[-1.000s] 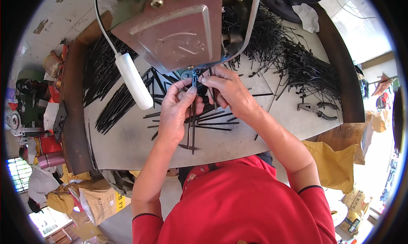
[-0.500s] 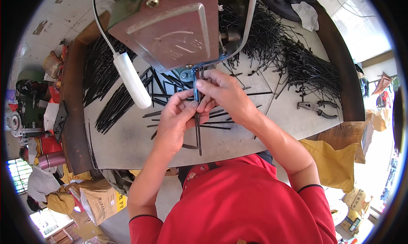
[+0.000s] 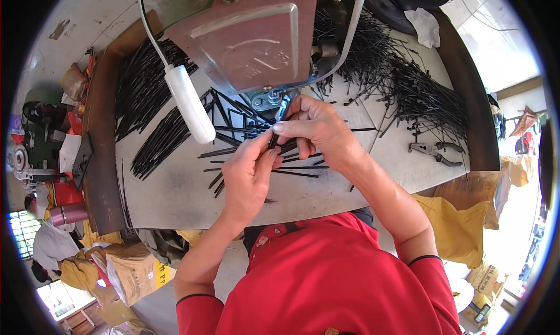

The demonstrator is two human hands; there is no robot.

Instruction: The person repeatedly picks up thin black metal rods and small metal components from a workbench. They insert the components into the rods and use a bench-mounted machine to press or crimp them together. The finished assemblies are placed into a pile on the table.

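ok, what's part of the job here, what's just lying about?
Seemingly in the job:
left hand and right hand, both gripping a dark rod
machine
black rods

Apparently lying about:
pliers
crumpled white cloth or paper
yellow bag

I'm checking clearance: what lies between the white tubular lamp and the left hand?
In the head view, loose thin black rods on the pale grey tabletop show between the white tubular lamp and left hand.

A small workshop, this: a bench machine (image 3: 251, 49) with a scuffed maroon cover looms over a pale worktop (image 3: 175, 204), thin black rods (image 3: 149, 87) lie heaped on both sides, pliers (image 3: 436, 151) sit out at the right, green machinery (image 3: 42, 102) stands far left, and a bulky printed sack (image 3: 129, 271) slumps below the bench's left end!
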